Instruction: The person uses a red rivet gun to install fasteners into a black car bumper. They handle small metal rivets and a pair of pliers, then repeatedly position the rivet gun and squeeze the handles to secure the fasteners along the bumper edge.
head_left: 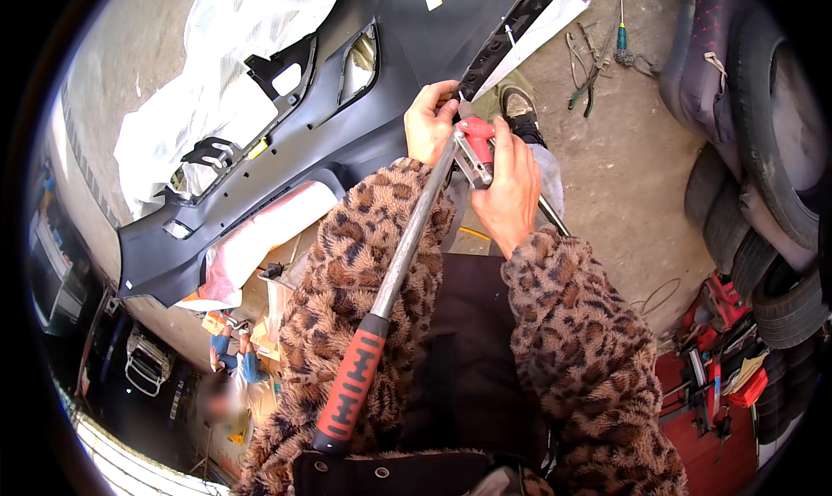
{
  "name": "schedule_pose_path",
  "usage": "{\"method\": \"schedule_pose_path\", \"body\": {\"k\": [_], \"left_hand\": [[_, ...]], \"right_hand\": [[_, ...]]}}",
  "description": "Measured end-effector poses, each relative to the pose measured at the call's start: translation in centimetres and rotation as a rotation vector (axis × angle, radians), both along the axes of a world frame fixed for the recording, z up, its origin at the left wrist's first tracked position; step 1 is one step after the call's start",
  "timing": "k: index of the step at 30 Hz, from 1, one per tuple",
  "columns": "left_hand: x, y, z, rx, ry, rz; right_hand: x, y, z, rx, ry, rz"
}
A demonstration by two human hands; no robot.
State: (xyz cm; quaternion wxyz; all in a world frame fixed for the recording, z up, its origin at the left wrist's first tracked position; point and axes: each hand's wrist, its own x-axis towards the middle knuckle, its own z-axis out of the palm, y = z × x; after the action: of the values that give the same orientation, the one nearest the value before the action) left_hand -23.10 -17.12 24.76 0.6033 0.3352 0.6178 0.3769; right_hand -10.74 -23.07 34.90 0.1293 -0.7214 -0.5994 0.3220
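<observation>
Head view shows the person's left hand [431,121] pinching the lower edge of a dark grey car bumper [364,88], fingers curled over the rim beside a black mounting bracket [513,26], while the right hand [507,188] is wrapped closed around the red head of a long-handled riveter [407,244], whose steel shaft runs down across the chest to a red and black grip [351,392] near the lower edge of the picture. Judged from this hold, the tool head should sit square against the bumper edge and the left hand should keep the panel from flexing; the long handles appear unsupported at the far end, so any squeeze would call for a steadier purchase lower down. The bumper lies tilted across the upper left of the picture, resting partly on white plastic wrapping [225,54], matt and unpainted in look, with open cut-outs and clips along its inner face. Stacked tyres [763,236] stand at the right, and loose hand tools [598,54] lie on the concrete floor [624,166] beyond the hands. Whether the riveter nose actually touches the bumper cannot be told, the hands cover it
</observation>
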Motion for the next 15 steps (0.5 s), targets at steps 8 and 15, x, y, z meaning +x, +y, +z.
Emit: {"method": "schedule_pose_path", "body": {"k": [8, 15], "left_hand": [[-1.8, 1.8, 1.8, -0.057, -0.036, -0.045], [-2.5, 2.1, 2.1, -0.041, -0.032, -0.081]], "right_hand": [[-0.9, -0.6, -1.8, 0.131, 0.233, -0.048], [-2.8, -0.1, -1.1, 0.113, 0.418, -0.251]]}}
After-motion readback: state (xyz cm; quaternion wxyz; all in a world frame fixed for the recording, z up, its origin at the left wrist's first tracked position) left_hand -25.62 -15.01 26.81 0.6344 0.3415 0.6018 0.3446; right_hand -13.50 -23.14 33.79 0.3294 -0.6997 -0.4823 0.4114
